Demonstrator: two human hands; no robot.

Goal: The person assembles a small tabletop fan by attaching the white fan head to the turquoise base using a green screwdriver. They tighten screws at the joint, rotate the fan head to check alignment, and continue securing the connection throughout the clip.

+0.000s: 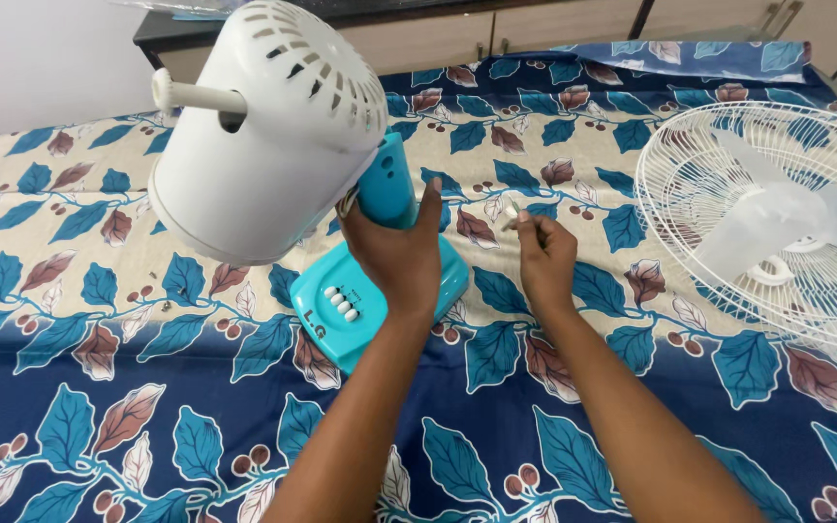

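A table fan without its blades stands on the bed: a white motor housing (263, 145) with a bare shaft, on a turquoise neck (387, 179) and a turquoise base (331, 310) with white buttons. My left hand (397, 254) grips the neck just below the housing. My right hand (544, 260) hovers to the right of the base and pinches a small pale part (514, 210), too small to identify, between its fingertips.
A white wire fan guard (758, 213) with translucent blades (777, 218) lying in it rests on the bed at the right. A blue and beige leaf-print sheet (99, 407) covers the bed. A folded pillow (690, 58) and wooden cabinets (438, 39) are behind.
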